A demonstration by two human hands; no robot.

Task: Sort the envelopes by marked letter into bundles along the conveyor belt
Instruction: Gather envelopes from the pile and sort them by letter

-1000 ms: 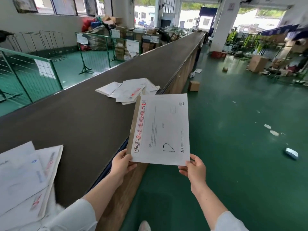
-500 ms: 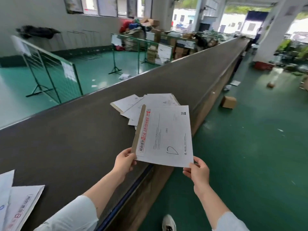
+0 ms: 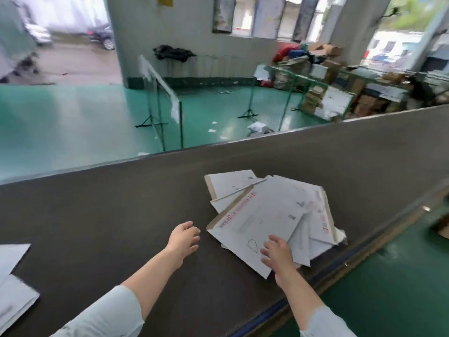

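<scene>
A white envelope marked with a handwritten D point(image 3: 255, 222) lies on top of a loose bundle of white envelopes point(image 3: 313, 215) on the dark conveyor belt point(image 3: 97, 215). My right hand point(image 3: 279, 251) hovers over its near corner, fingers spread, holding nothing. To the left of the envelope, my left hand point(image 3: 183, 238) is just above the belt with fingers loosely apart and empty. Another bundle of envelopes point(image 3: 12, 288) sits at the left edge of the view.
The belt's near edge with a blue strip point(image 3: 340, 271) runs diagonally at the right, green floor beyond it. Across the belt stand green wire fences point(image 3: 167, 105) and piles of cardboard boxes point(image 3: 340, 93).
The marked envelope left both hands and now lies on the bundle. Both hands opened. The view swung left and closer to the belt.
</scene>
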